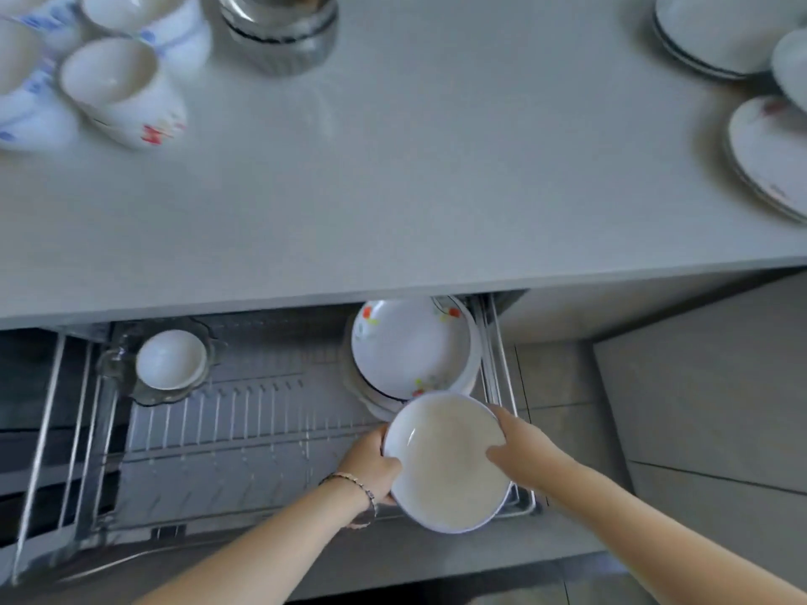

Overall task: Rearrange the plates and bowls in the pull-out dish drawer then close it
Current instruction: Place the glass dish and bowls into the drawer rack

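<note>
The pull-out dish drawer (244, 434) stands open below the counter, its wire rack showing. Both my hands hold a plain white plate (445, 462) over the drawer's front right corner: my left hand (371, 467) grips its left rim, my right hand (517, 449) its right rim. Behind it, at the drawer's back right, lies a stack of flowered plates (410, 347). At the back left a small white bowl (170, 359) sits inside a clear glass dish (205, 342).
On the counter (393, 168) stand several white cups (118, 89) at the far left, a steel pot (279, 28) at the back, and plate stacks (720, 32) with a flowered plate (773, 155) at the right edge. A cabinet front (707, 399) stands to the drawer's right.
</note>
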Action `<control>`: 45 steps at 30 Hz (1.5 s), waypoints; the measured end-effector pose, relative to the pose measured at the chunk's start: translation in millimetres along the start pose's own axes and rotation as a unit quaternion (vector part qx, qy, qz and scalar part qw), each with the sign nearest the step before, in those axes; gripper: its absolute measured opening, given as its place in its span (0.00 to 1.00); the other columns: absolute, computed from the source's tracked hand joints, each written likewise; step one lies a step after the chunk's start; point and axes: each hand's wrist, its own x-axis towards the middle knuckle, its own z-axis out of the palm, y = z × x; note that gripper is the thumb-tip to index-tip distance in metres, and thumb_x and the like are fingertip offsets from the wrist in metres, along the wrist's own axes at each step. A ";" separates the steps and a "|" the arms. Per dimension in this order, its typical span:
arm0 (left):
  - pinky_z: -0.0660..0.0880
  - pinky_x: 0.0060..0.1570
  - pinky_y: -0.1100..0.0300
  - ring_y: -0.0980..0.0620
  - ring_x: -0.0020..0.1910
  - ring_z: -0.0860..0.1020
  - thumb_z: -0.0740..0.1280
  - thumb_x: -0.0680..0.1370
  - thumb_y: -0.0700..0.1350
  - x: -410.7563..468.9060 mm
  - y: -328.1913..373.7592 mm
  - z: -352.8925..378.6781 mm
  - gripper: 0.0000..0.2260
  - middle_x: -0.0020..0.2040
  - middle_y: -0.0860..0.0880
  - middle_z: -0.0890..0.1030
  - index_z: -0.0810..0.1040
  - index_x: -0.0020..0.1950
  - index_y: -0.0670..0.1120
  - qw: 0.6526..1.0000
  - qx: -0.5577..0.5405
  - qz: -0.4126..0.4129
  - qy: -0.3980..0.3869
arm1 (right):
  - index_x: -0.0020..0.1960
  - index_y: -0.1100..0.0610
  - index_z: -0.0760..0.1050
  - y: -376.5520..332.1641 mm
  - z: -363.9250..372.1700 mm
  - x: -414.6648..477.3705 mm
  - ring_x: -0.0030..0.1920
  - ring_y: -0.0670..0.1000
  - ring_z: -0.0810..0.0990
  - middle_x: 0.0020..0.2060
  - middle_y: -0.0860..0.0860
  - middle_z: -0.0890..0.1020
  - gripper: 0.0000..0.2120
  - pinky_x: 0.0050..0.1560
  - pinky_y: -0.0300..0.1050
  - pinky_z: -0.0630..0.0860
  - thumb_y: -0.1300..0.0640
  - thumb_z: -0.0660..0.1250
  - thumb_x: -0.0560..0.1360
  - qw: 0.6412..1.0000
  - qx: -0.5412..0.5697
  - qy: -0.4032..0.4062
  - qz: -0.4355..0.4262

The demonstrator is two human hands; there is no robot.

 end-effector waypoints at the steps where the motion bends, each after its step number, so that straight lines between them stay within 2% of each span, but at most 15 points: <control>1: 0.79 0.53 0.46 0.42 0.55 0.77 0.56 0.75 0.31 8.2 -2.0 16.8 0.19 0.55 0.44 0.77 0.70 0.62 0.48 1.000 0.015 -0.006 0.010 | 0.71 0.52 0.63 14.1 0.9 5.6 0.53 0.55 0.76 0.58 0.55 0.78 0.27 0.51 0.43 0.74 0.65 0.57 0.73 1.000 -0.005 0.006 0.011; 5: 0.74 0.53 0.57 0.44 0.57 0.76 0.57 0.75 0.33 37.3 -9.2 60.0 0.21 0.61 0.42 0.77 0.68 0.67 0.44 0.994 0.083 -0.029 0.060 | 0.72 0.52 0.62 45.5 7.7 27.6 0.58 0.59 0.76 0.59 0.58 0.75 0.29 0.54 0.47 0.74 0.68 0.54 0.72 0.999 -0.027 0.025 0.022; 9: 0.73 0.58 0.57 0.44 0.61 0.76 0.56 0.75 0.32 57.0 -11.9 81.2 0.24 0.63 0.44 0.76 0.67 0.70 0.48 0.986 0.120 -0.039 0.105 | 0.70 0.56 0.61 54.6 18.6 48.1 0.57 0.61 0.78 0.57 0.59 0.77 0.25 0.51 0.49 0.75 0.68 0.54 0.74 0.995 -0.087 0.037 0.040; 12: 0.73 0.59 0.55 0.43 0.61 0.76 0.56 0.76 0.34 66.3 -12.3 90.0 0.24 0.65 0.43 0.73 0.66 0.70 0.49 0.981 0.141 -0.061 0.121 | 0.69 0.59 0.60 57.8 23.4 56.7 0.58 0.61 0.78 0.57 0.60 0.77 0.23 0.52 0.49 0.75 0.68 0.54 0.75 0.991 -0.116 0.035 0.056; 18: 0.73 0.61 0.54 0.42 0.61 0.75 0.56 0.75 0.34 84.0 -17.5 88.4 0.25 0.65 0.42 0.73 0.65 0.71 0.49 0.984 0.137 -0.063 0.094 | 0.69 0.60 0.64 53.8 25.8 72.1 0.61 0.57 0.77 0.62 0.57 0.75 0.21 0.55 0.47 0.76 0.66 0.57 0.76 0.970 -0.231 0.031 0.072; 21: 0.72 0.63 0.54 0.42 0.64 0.74 0.55 0.76 0.33 87.1 -19.0 88.2 0.27 0.67 0.43 0.74 0.62 0.74 0.50 0.987 0.133 -0.047 0.080 | 0.68 0.60 0.66 52.0 22.4 80.6 0.62 0.55 0.75 0.63 0.56 0.71 0.20 0.54 0.45 0.75 0.65 0.59 0.76 0.944 -0.324 0.049 0.026; 25: 0.72 0.65 0.53 0.43 0.65 0.73 0.54 0.75 0.32 93.1 -26.0 85.0 0.31 0.69 0.45 0.73 0.56 0.76 0.52 0.991 0.120 -0.054 0.036 | 0.66 0.59 0.65 51.9 30.4 93.2 0.64 0.55 0.71 0.62 0.55 0.74 0.21 0.56 0.46 0.73 0.68 0.57 0.75 0.940 -0.328 0.075 -0.059; 29: 0.69 0.68 0.52 0.43 0.68 0.70 0.54 0.75 0.32 98.1 -28.6 83.4 0.32 0.71 0.44 0.69 0.54 0.77 0.49 0.990 0.128 -0.060 0.000 | 0.65 0.57 0.67 54.9 30.7 102.0 0.63 0.55 0.73 0.59 0.54 0.77 0.20 0.53 0.47 0.76 0.69 0.56 0.75 0.940 -0.329 0.079 -0.047; 32: 0.68 0.68 0.53 0.44 0.68 0.70 0.55 0.76 0.32 99.1 -28.7 86.6 0.30 0.71 0.44 0.70 0.55 0.77 0.47 0.990 0.125 -0.061 0.016 | 0.65 0.58 0.67 54.4 33.2 99.6 0.62 0.55 0.74 0.57 0.54 0.79 0.20 0.50 0.47 0.76 0.70 0.56 0.75 0.939 -0.328 0.090 -0.042; 35: 0.69 0.65 0.55 0.44 0.67 0.72 0.55 0.79 0.37 92.1 -29.3 89.8 0.25 0.68 0.43 0.73 0.56 0.76 0.45 0.982 0.173 -0.057 0.041 | 0.65 0.60 0.66 51.7 34.2 92.5 0.60 0.56 0.75 0.56 0.56 0.79 0.19 0.51 0.48 0.76 0.71 0.56 0.75 0.936 -0.336 0.096 -0.037; 38: 0.72 0.59 0.54 0.43 0.62 0.76 0.55 0.81 0.45 84.7 -28.4 82.3 0.19 0.63 0.42 0.77 0.62 0.72 0.44 0.964 0.263 -0.022 0.042 | 0.65 0.62 0.65 50.5 33.0 85.7 0.59 0.58 0.76 0.56 0.58 0.78 0.20 0.51 0.50 0.76 0.72 0.55 0.74 0.930 -0.354 0.096 -0.041; 41: 0.74 0.58 0.53 0.43 0.61 0.77 0.57 0.80 0.51 81.5 -25.9 71.5 0.20 0.62 0.42 0.78 0.65 0.69 0.43 0.947 0.320 0.004 0.012 | 0.66 0.62 0.64 48.8 31.9 83.4 0.58 0.58 0.76 0.56 0.57 0.79 0.20 0.47 0.48 0.75 0.71 0.57 0.74 0.923 -0.370 0.099 -0.038; 45: 0.73 0.58 0.54 0.44 0.61 0.76 0.54 0.80 0.55 67.7 -21.6 54.2 0.22 0.63 0.43 0.76 0.66 0.68 0.42 0.938 0.346 0.003 -0.014 | 0.68 0.60 0.62 44.2 25.7 76.1 0.60 0.56 0.75 0.59 0.54 0.78 0.21 0.52 0.46 0.74 0.68 0.57 0.76 0.919 -0.378 0.112 0.000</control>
